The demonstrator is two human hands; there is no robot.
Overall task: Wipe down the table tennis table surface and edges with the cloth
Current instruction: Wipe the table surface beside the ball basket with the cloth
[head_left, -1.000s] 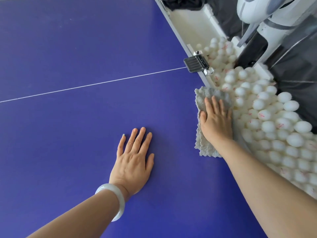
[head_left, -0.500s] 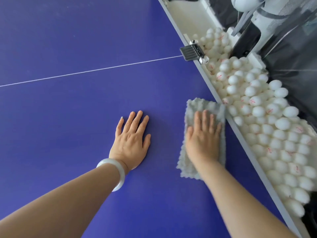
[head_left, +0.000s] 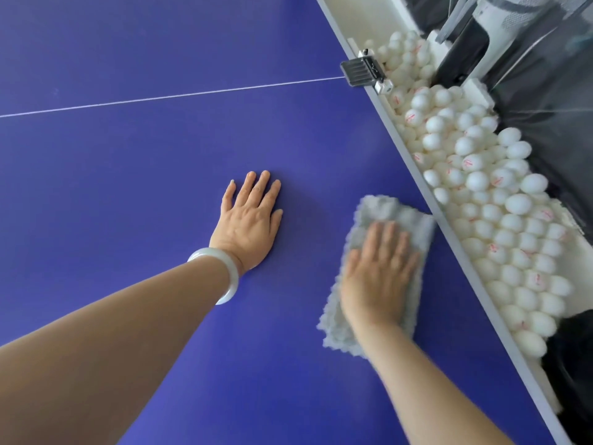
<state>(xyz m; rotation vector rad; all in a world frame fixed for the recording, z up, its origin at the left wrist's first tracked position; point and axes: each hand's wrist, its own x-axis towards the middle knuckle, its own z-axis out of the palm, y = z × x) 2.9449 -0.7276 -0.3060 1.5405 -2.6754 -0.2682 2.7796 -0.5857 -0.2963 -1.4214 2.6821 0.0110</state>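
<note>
**A:** Whereabouts of the cloth (head_left: 383, 211)?

**B:** Spread flat on the blue table (head_left: 128, 162), just beside the grey edge (head_left: 475, 284), on the near side of the white line (head_left: 160, 99).

**A:** Held how?

**B:** Pinned under the right hand (head_left: 378, 277), palm down, fingers straight and close together. Pressing rather than gripping. Blurred, so probably mid-stroke.

**A:** And the left hand (head_left: 248, 226)?

**B:** Flat on bare table, well apart from the cloth, fingers straight, holding nothing. Seems to serve as a brace. Pale bracelet (head_left: 226, 277) on that wrist.

**A:** Step in hand, then?

**B:** Looks like wiping the strip of surface next to the edge. Hard to judge how much of the top is done: no visible difference between wiped and unwiped blue.

**A:** Next move?

**B:** Most likely calls for carrying the cloth out to the edge and along it, perhaps wrapping it over the rim with a firmer hold.

**A:** Anything to watch for?

**B:** Plenty. Heap of white balls (head_left: 500, 220) in a tray (head_left: 349, 17) right past the edge, easy to knock or scatter with a wide sweep. Farther up, a black clamp (head_left: 364, 72) fixed on the edge where the white line ends. Needs going around, not over.
</note>
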